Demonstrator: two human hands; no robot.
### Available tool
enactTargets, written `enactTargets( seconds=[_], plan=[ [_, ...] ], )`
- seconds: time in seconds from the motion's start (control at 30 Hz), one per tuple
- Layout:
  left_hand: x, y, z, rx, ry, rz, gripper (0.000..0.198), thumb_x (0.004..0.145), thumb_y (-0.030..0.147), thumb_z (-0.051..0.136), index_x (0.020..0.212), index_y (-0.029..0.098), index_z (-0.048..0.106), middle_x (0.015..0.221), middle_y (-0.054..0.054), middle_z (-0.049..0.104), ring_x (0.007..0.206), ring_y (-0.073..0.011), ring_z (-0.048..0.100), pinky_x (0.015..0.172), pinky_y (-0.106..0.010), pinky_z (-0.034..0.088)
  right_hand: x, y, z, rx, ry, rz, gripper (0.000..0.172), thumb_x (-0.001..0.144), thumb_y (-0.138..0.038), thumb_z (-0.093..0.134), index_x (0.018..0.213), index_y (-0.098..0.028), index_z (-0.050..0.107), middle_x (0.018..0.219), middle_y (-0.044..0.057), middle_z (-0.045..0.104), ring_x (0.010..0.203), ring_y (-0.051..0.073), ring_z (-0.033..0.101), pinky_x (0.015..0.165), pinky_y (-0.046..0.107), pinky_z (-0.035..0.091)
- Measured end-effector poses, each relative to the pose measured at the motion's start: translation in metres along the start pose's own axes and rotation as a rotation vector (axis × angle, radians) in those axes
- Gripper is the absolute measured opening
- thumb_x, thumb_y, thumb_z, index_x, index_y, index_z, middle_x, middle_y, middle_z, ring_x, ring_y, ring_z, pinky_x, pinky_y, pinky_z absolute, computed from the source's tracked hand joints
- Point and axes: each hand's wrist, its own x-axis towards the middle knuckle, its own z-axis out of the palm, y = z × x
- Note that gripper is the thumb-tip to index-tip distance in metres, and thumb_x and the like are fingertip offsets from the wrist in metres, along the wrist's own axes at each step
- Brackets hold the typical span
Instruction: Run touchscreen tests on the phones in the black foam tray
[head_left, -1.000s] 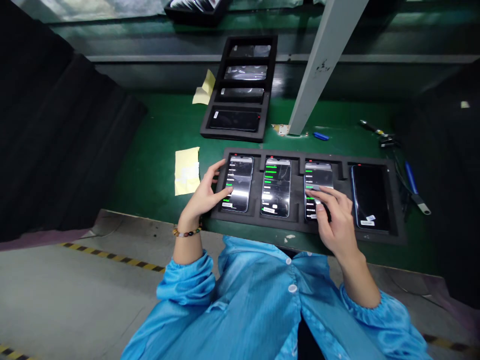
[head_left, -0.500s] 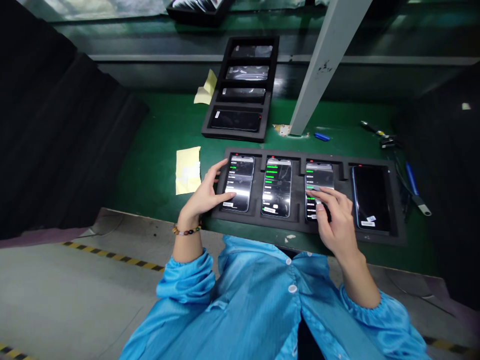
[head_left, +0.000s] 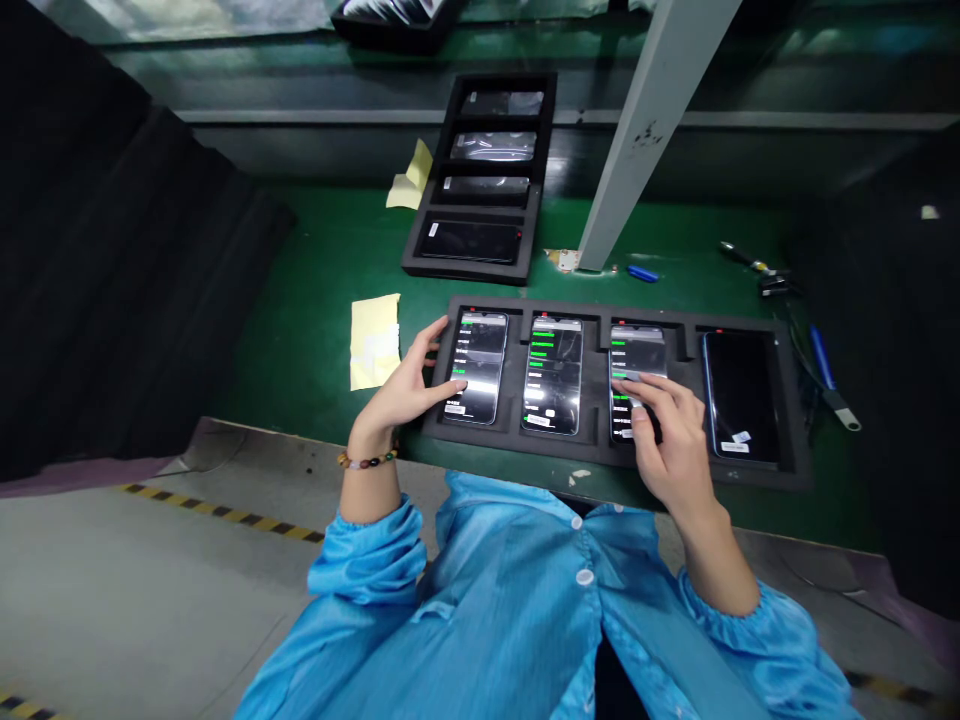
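A black foam tray [head_left: 596, 455] lies along the near edge of the green bench and holds four phones side by side. My left hand [head_left: 409, 390] rests at the tray's left end, fingers apart, a fingertip touching the lit screen of the leftmost phone [head_left: 477, 365]. My right hand [head_left: 671, 435] lies over the lower half of the third phone [head_left: 636, 350], fingers spread, tips on its lit screen. Between the two sits the second phone [head_left: 553, 372], also lit. The fourth phone [head_left: 739, 390] on the right is dark.
A second black foam tray [head_left: 480, 265] with several dark phones lies farther back. A yellow paper [head_left: 373, 340] lies left of the near tray, another yellow slip [head_left: 411, 178] behind it. A grey post [head_left: 637, 140] rises mid-bench. Cables and a blue pen [head_left: 821, 355] lie at right.
Almost nothing differs. My left fingertip has shifted slightly on the leftmost phone's screen. The right hand stays on the third phone.
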Motion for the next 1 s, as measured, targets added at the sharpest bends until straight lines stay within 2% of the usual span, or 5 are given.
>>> enactTargets(
  seconds=[0.2, 0.33, 0.53, 0.73, 1.0],
  plan=[
    [0.02, -0.013, 0.024, -0.077, 0.338, -0.112, 0.071, 0.093, 0.057, 0.079, 0.154, 0.027, 0.056, 0.151, -0.016, 0.064, 0.115, -0.0274, 0.07, 0.085, -0.039, 0.06, -0.001, 0.001, 0.001, 0.012, 0.015, 0.004, 0.035, 0.111, -0.027, 0.049, 0.139, -0.029, 0.069, 0.134, 0.009, 0.075, 0.137, 0.033, 0.064, 0.116, 0.055, 0.045],
    [0.028, -0.012, 0.034, -0.057, 0.443, -0.12, 0.063, 0.09, 0.049, 0.083, 0.145, 0.026, 0.064, 0.141, -0.014, 0.07, 0.109, -0.0258, 0.07, 0.085, -0.039, 0.061, -0.001, 0.0, 0.002, 0.013, 0.013, 0.011, 0.035, 0.111, -0.027, 0.047, 0.139, -0.029, 0.068, 0.134, 0.009, 0.075, 0.138, 0.033, 0.064, 0.116, 0.057, 0.045],
    [0.027, -0.007, 0.038, -0.065, 0.489, -0.126, 0.059, 0.091, 0.049, 0.081, 0.142, 0.023, 0.065, 0.138, -0.014, 0.071, 0.111, -0.0264, 0.071, 0.097, -0.045, 0.061, 0.0, 0.001, -0.003, 0.101, 0.057, 0.039, 0.033, 0.112, -0.028, 0.049, 0.138, -0.028, 0.069, 0.135, 0.009, 0.076, 0.138, 0.032, 0.064, 0.117, 0.056, 0.048],
    [0.026, -0.005, 0.038, -0.021, 0.492, -0.117, 0.06, 0.091, 0.051, 0.083, 0.142, 0.026, 0.066, 0.137, -0.011, 0.072, 0.11, -0.026, 0.071, 0.093, -0.042, 0.062, -0.006, 0.015, -0.019, 0.04, 0.13, 0.117, 0.034, 0.112, -0.03, 0.048, 0.138, -0.027, 0.07, 0.137, 0.012, 0.074, 0.14, 0.033, 0.062, 0.118, 0.059, 0.049],
    [0.027, 0.005, 0.039, -0.047, 0.513, -0.138, 0.058, 0.092, 0.05, 0.081, 0.14, 0.022, 0.067, 0.138, -0.013, 0.073, 0.114, -0.025, 0.07, 0.098, -0.04, 0.059, -0.006, 0.019, -0.017, -0.043, 0.055, 0.08, 0.035, 0.112, -0.026, 0.047, 0.137, -0.025, 0.072, 0.136, 0.012, 0.073, 0.139, 0.032, 0.063, 0.116, 0.056, 0.048]
  ],
)
